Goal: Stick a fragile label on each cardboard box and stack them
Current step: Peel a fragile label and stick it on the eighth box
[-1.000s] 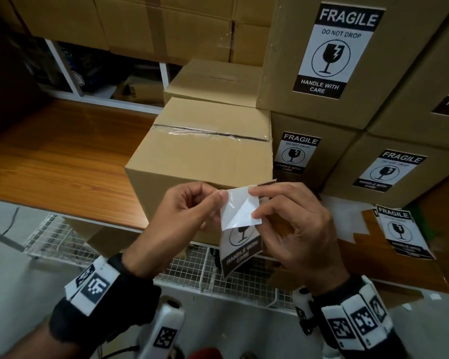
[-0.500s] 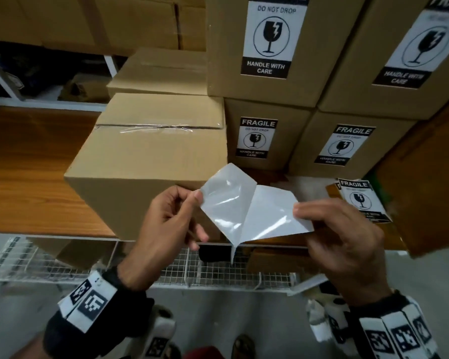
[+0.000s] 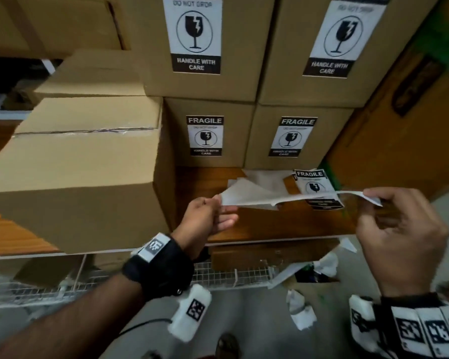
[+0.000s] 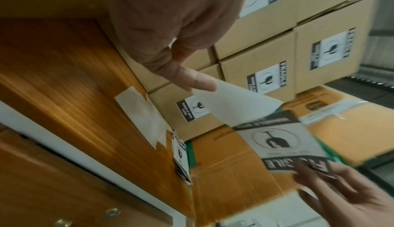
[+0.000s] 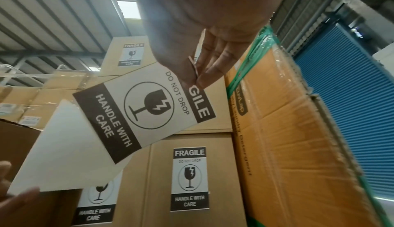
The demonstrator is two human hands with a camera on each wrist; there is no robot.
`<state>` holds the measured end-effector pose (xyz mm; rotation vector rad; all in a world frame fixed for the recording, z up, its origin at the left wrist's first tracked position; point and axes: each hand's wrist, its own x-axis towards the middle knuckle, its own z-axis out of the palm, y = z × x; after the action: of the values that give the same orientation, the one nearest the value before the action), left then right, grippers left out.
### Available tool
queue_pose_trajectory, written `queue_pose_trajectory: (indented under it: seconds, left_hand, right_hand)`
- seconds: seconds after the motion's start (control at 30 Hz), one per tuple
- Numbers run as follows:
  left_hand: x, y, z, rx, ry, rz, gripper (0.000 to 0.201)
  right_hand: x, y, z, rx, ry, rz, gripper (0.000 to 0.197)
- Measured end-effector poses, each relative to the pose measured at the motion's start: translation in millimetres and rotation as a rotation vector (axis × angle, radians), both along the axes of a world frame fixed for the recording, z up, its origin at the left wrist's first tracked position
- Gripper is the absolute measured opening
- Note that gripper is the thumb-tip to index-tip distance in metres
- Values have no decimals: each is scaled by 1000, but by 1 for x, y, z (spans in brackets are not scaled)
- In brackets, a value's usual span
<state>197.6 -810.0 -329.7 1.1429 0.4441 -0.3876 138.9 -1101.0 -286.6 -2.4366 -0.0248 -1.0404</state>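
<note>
Hands are spread much wider than half a second ago: left hand pinches the white backing sheet, right hand pinches the fragile label by its top edge. Backing is nearly peeled off, stretched above the wooden shelf, just right of the unlabelled cardboard box.

We work over a wooden shelf. On it at nine o'clock sits an unlabelled cardboard box; at twelve o'clock two labelled boxes stand side by side, carrying more above. At two o'clock lie white backing papers and a loose stack of fragile labels.
</note>
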Motion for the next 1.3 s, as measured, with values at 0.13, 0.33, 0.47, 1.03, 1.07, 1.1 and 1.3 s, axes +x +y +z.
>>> queue_pose_trajectory:
  seconds: [0.13, 0.33, 0.47, 1.03, 1.07, 1.1, 1.3]
  left_hand:
    - [44, -21, -26, 44, 50, 167, 25]
    - [93, -35, -69, 185, 103, 356, 17]
    - [106, -32, -92, 314, 41, 316, 17]
    - [-12, -6, 4, 758, -700, -63, 34]
    - [-23, 4, 12, 745, -705, -44, 37]
    - [-33, 14, 18, 746, -696, -37, 43]
    - [-81, 87, 22, 909, -735, -29, 27]
  right_hand:
    - [8, -24, -2, 34, -12, -80, 12]
    - [23, -29, -7, 48, 102, 11, 16]
    - [38, -16, -12, 24, 219, 85, 22]
    - [68, 84, -11, -172, 391, 488, 29]
    - [66, 93, -10, -206, 399, 529, 30]
    - [62, 104, -8, -230, 411, 574, 30]
    - [32, 174, 2, -335, 459, 761, 35]
